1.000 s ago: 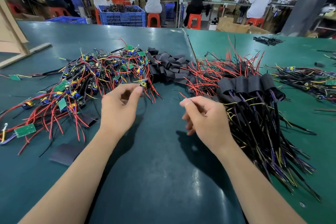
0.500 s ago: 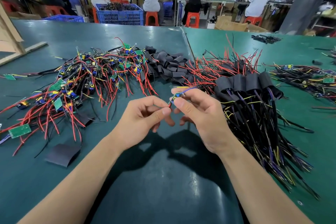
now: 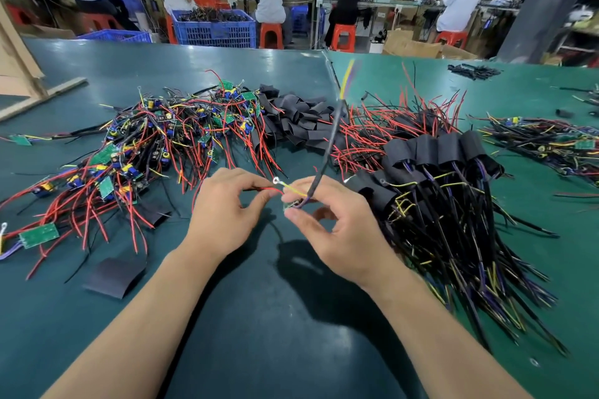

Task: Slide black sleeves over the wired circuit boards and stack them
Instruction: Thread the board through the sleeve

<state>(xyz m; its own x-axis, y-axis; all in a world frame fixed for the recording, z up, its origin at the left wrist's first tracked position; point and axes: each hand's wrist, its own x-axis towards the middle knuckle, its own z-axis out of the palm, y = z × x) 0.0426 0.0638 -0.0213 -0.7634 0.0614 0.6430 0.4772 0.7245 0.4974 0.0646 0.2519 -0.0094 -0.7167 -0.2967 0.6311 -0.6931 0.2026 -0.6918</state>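
Green mat: your table is covered in dark green, and both of your forearms reach over its near edge.
Left hand: your left hand pinches a red wire between thumb and forefinger, just above the middle of the table.
Right hand: your right hand pinches a small circuit board at thumb and fingertip; the board is mostly hidden by your fingers.
Board leads: a black cable rises from the board toward the far edge, blurred at its yellow and purple tips; a yellow wire with a ring terminal points toward your left hand.
Bare boards: a tangled heap of unsleeved boards with red wires lies toward the left edge.
Empty sleeves: a pile of black sleeves sits at the far middle; one flat sleeve lies alone near the left edge.
Finished stack: sleeved boards lie in a row to your right, their dark leads fanning toward the near right corner.
Far right: another bundle of wired boards lies by the right edge.
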